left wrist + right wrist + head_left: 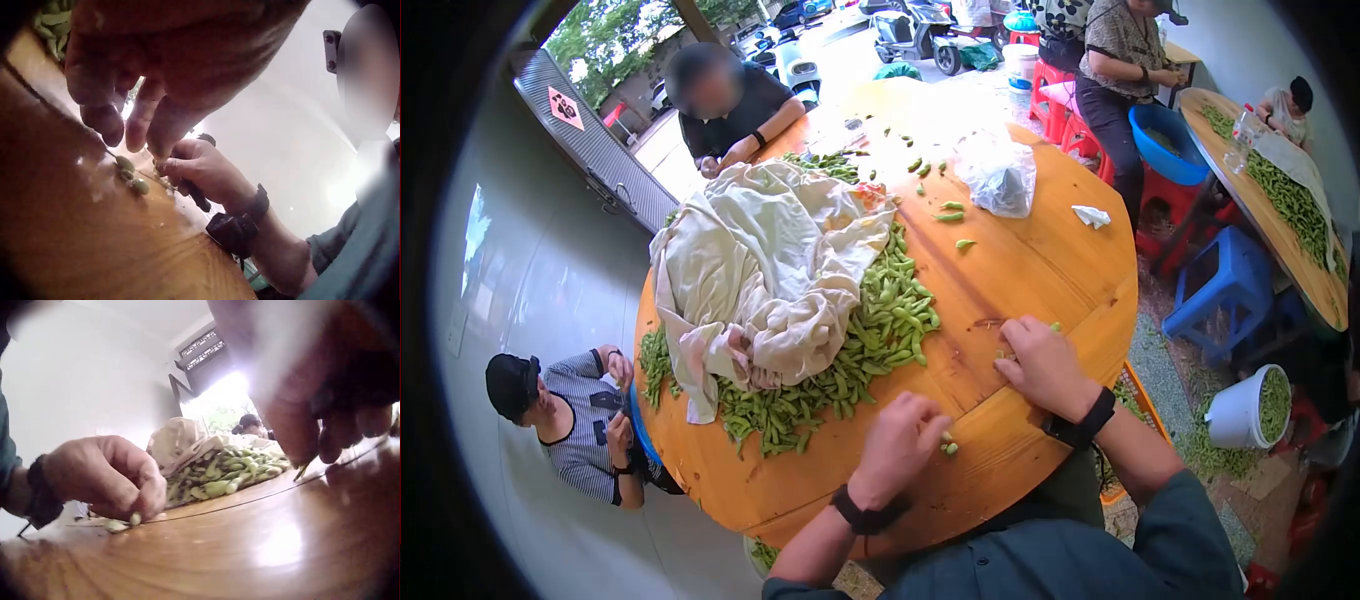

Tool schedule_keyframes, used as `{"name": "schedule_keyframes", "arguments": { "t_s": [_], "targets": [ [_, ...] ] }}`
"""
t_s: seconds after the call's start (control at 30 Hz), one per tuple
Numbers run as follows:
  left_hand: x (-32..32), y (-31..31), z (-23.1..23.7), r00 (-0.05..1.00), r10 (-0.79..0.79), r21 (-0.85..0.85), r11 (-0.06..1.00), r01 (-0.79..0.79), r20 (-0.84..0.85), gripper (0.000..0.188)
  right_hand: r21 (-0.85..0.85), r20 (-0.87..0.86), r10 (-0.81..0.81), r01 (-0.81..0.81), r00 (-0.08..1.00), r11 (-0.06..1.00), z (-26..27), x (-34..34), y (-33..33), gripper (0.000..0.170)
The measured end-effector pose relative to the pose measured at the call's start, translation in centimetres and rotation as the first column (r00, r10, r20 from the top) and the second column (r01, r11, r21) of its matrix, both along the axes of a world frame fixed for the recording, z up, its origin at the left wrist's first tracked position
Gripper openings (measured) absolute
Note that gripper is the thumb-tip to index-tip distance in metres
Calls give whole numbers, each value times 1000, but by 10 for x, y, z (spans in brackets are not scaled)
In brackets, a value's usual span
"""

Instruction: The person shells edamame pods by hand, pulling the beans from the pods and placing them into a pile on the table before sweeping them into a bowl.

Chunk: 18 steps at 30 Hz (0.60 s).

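Observation:
My left hand (pixel 897 445) hovers low over the wooden table (pixel 990 450), fingers bent downward. Right by its fingertips lie several shelled green soybeans (pixel 140 186), close together on the wood. In the left wrist view those fingers stand apart with gaps between them. My right hand (pixel 1045 368) is at the table farther right, its fingers pointing down. A small greenish soybean pod (pixel 301 472), mostly hidden, pokes out below its pinched fingertips. Ahead of my left hand spreads a large heap of green soybean pods (pixel 890 320), partly under a pale cloth (pixel 750 260).
A clear plastic bag (pixel 1000 180) and scattered pods lie on the table's far side. One person (pixel 735 110) sits opposite, another (pixel 580 420) at left. On the right stand a blue stool (pixel 1222 285), a white bucket (pixel 1235 415) and another table (pixel 1325 290) with pods.

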State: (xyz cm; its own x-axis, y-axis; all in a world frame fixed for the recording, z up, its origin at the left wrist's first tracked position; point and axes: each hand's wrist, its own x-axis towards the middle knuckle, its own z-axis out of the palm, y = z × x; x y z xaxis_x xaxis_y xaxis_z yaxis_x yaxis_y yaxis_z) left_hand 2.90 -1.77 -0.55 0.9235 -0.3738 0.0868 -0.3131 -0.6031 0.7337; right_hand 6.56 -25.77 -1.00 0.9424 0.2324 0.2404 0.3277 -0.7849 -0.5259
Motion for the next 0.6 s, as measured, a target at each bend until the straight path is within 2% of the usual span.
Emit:
{"name": "schedule_keyframes", "arguments": {
  "t_s": [0.07, 0.1, 0.17, 0.2, 0.27, 0.33, 0.37, 0.43, 0.5, 0.57, 0.6],
  "targets": [
    [23, -4, 2, 982, 143, 2, 990, -144, 120, 18, -11, 38, -42, 42, 998, 999, 5, -3, 0, 19],
    [35, -8, 5, 983, 142, -1, 990, -143, 120, 18, 18, 77, -42, 40, 996, 999, 5, -6, 1, 21],
    [56, -13, 9, 951, 195, 175, 955, -240, 242, 23, 46, 119, -43, 38, 992, 998, 3, -12, 3, 23],
    [61, -13, 4, 950, 194, 173, 955, -239, 244, 23, 79, 90, -24, 17, 996, 997, 2, -15, 5, 21],
    [71, -14, -8, 933, 136, 324, 913, -249, 333, 25, 112, 63, -7, 0, 998, 994, 2, -20, 6, 19],
    [73, -11, -11, 937, 141, 368, 893, -260, 319, 23, 198, 47, 98, -105, 994, 974, 2, -25, 6, 16],
    [72, -8, -12, 941, 151, 413, 869, -273, 303, 22, 199, 43, 95, -102, 995, 975, 2, -27, 7, 16],
    [67, -5, -7, 944, 161, 388, 882, -269, 289, 19, 312, -4, 167, -157, 986, 937, 1, -30, 10, 12],
    [61, -3, -2, 946, 173, 361, 893, -268, 275, 17, 351, -31, 187, -165, 982, 922, 2, -30, 14, 12],
    [55, 0, 0, 886, 238, 157, 934, -322, 399, 15, 393, -59, 205, -166, 977, 904, 3, -31, 18, 12],
    [52, 3, 2, 888, 235, 159, 934, -318, 395, 15, 411, -84, 206, -154, 975, 898, 4, -30, 20, 13]
  ]
}}
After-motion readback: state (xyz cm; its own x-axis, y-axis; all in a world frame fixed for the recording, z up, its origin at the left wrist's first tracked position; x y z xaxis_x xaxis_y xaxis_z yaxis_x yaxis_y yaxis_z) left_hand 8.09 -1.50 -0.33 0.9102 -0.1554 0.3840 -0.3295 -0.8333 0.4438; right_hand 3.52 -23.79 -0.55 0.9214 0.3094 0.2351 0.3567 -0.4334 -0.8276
